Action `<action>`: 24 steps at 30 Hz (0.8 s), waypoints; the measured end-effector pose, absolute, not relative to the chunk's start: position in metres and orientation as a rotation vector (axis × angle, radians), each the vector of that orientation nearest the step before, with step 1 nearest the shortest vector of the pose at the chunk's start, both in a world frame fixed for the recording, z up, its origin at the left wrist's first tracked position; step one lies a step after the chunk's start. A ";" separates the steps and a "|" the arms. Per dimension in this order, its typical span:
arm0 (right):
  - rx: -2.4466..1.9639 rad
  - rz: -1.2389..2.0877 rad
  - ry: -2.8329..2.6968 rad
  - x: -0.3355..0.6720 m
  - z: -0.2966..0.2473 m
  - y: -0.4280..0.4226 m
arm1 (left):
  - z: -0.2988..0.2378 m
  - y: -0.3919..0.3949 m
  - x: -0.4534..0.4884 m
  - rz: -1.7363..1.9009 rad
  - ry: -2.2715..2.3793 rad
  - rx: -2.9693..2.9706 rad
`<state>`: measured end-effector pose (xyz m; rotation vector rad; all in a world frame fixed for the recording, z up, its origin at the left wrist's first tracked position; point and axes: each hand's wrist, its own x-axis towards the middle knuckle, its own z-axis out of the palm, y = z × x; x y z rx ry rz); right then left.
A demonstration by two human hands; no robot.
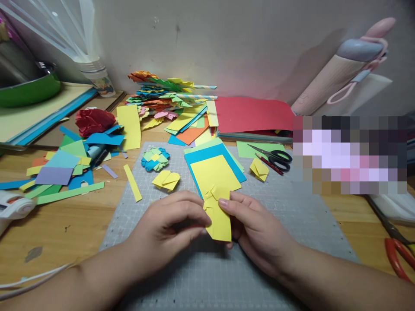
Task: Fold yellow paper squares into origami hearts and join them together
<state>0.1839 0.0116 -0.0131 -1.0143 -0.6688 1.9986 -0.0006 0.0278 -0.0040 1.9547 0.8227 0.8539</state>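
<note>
Between my two hands is a partly folded piece of yellow paper point(220, 222), with small creased flaps at its upper left. My left hand point(177, 222) pinches its left edge between thumb and fingers. On the right side, my right hand point(251, 216) grips it, thumb on top and fingers behind. Just beyond lie a flat yellow sheet point(215, 170) and a blue sheet point(207, 153) over light green paper. A folded yellow paper piece point(166, 180) rests near my left hand, and another yellow folded piece point(259, 169) sits to the right.
A grey cutting mat point(129, 233) covers the middle of the wooden table. Black scissors point(275, 159) and a pencil lie at its back right. Paper scraps point(55, 172) and a red paper flower point(95, 122) are at left. Red-handled scissors point(397, 255) lie at far right.
</note>
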 end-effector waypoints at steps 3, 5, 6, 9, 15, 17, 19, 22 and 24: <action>-1.015 1.994 -0.667 0.184 -0.013 0.012 | -0.003 0.029 -0.001 0.856 0.819 1.975; -1.006 1.992 -0.674 0.184 -0.013 0.011 | -0.002 0.029 -0.001 0.845 0.827 1.961; -0.994 1.994 -0.685 0.184 -0.013 0.011 | -0.002 0.029 -0.001 0.843 0.847 1.939; -0.978 2.004 -0.746 0.184 -0.014 0.011 | 0.000 0.026 0.002 0.837 0.927 1.754; -1.019 1.966 -0.889 0.185 -0.013 0.009 | -0.005 0.024 0.008 0.829 0.883 1.055; -1.015 1.950 -0.948 0.186 -0.013 0.008 | -0.007 0.025 0.008 0.794 0.887 0.945; -1.017 1.936 -0.986 0.186 -0.014 0.008 | -0.008 0.026 0.008 0.731 0.888 0.905; -1.011 1.939 -0.997 0.185 -0.015 0.007 | -0.007 0.027 0.008 0.669 0.875 0.894; -0.982 1.966 -0.982 0.184 -0.015 0.007 | -0.007 0.027 0.007 0.670 0.877 0.886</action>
